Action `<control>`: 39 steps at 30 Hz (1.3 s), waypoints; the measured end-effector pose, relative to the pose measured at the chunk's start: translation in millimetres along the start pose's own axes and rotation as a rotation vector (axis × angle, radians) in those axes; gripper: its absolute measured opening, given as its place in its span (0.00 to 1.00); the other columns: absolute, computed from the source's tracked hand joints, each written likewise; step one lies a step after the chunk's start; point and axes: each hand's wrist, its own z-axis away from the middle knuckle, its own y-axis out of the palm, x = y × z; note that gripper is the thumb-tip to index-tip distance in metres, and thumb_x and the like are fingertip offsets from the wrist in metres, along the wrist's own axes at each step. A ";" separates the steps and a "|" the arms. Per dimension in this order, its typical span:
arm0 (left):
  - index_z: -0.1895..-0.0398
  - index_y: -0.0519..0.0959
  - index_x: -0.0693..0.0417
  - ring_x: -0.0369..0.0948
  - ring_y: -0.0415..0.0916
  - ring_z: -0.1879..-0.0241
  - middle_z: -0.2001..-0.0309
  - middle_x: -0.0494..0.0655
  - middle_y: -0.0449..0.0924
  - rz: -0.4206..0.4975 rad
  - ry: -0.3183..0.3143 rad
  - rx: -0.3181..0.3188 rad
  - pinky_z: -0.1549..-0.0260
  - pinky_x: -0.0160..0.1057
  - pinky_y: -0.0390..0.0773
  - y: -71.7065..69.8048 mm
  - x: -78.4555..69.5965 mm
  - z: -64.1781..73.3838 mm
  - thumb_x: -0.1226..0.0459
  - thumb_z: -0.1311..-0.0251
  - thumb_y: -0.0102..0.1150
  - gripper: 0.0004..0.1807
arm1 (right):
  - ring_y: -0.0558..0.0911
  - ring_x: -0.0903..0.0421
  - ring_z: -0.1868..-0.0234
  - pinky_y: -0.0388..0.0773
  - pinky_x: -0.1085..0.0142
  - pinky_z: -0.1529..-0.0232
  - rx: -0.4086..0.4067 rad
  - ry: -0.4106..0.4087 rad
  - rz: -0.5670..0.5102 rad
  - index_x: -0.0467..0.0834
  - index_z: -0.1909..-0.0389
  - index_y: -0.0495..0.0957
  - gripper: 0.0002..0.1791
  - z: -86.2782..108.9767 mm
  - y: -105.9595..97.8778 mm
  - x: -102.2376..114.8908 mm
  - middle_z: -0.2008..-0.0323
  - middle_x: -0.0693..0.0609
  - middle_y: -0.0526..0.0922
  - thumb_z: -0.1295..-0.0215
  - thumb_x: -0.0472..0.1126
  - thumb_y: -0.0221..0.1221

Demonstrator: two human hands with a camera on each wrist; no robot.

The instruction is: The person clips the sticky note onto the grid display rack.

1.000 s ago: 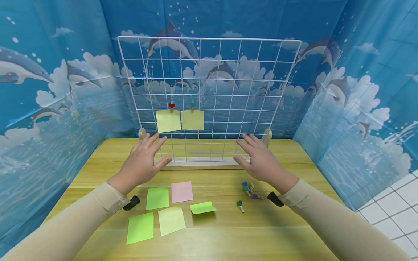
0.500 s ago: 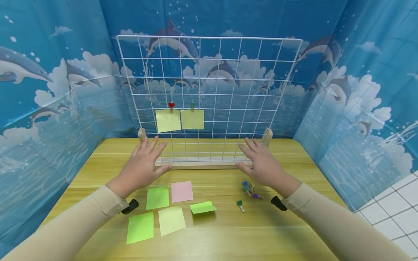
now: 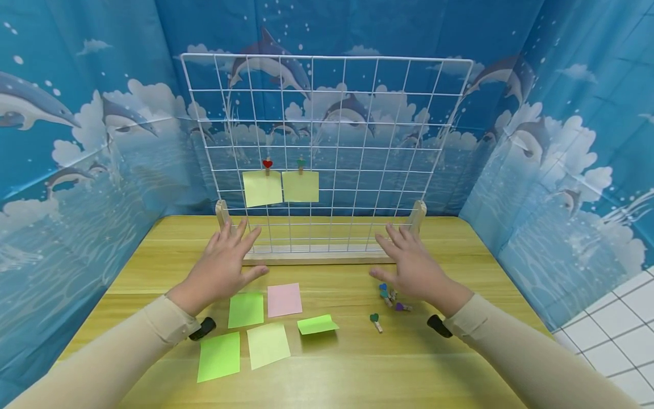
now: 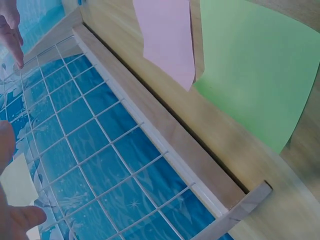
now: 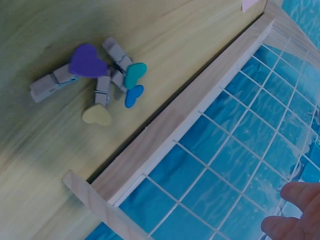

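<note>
My left hand (image 3: 218, 262) hovers with fingers spread before the left part of a white wire grid rack (image 3: 327, 146), holding nothing. On the other side my right hand (image 3: 416, 267) is likewise spread and bare, above several heart-topped clothespins; a purple one (image 5: 86, 62) shows clearly in the right wrist view. Two pale yellow sticky notes (image 3: 300, 187) hang side by side on the rack, one under a red heart clothespin (image 3: 268, 164), the other under a teal-topped clothespin (image 3: 301, 163). Nearest the left hand lies a green sticky note (image 3: 246, 311), beside a pink sticky note (image 3: 284, 300).
A pale yellow note (image 3: 268, 346), a bright green note (image 3: 219, 357) and a creased green note (image 3: 317, 325) lie on the wooden table (image 3: 357, 375). One dark green heart clothespin (image 3: 376, 322) lies apart from the cluster. The rack's wooden base (image 3: 322, 258) stands behind; a dolphin-print curtain (image 3: 128, 170) surrounds the table.
Both hands have drifted slightly down toward the person, the right one also a little rightward. The notes, clothespins and rack stay where they were.
</note>
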 end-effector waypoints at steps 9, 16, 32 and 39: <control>0.14 0.53 0.48 0.72 0.35 0.18 0.15 0.63 0.43 0.020 -0.008 0.023 0.22 0.73 0.41 6.3 0.1 5.1 0.37 0.29 0.58 0.49 | 0.45 0.27 0.17 0.45 0.29 0.21 0.025 0.009 0.021 0.45 0.16 0.55 0.51 6.0 9.9 -4.3 0.15 0.35 0.46 0.28 0.68 0.59; 0.14 0.52 0.47 0.70 0.31 0.17 0.14 0.62 0.42 0.038 -0.024 0.045 0.22 0.73 0.40 12.5 2.0 8.2 0.35 0.29 0.57 0.50 | 0.45 0.26 0.17 0.46 0.28 0.22 0.040 0.001 0.017 0.43 0.16 0.55 0.51 10.9 17.2 -8.8 0.16 0.33 0.46 0.28 0.69 0.59; 0.14 0.53 0.48 0.73 0.36 0.18 0.16 0.64 0.46 0.034 -0.029 0.067 0.22 0.73 0.42 28.7 5.2 16.4 0.37 0.29 0.58 0.49 | 0.46 0.24 0.18 0.52 0.26 0.25 0.069 0.007 -0.026 0.42 0.16 0.55 0.51 21.5 31.5 -17.3 0.16 0.32 0.47 0.27 0.67 0.60; 0.14 0.54 0.50 0.73 0.37 0.18 0.16 0.65 0.47 0.037 -0.025 0.079 0.23 0.74 0.44 37.0 7.3 20.2 0.37 0.30 0.58 0.50 | 0.49 0.22 0.19 0.55 0.28 0.24 0.084 0.005 -0.028 0.41 0.17 0.56 0.49 25.1 38.0 -21.1 0.17 0.30 0.49 0.27 0.63 0.62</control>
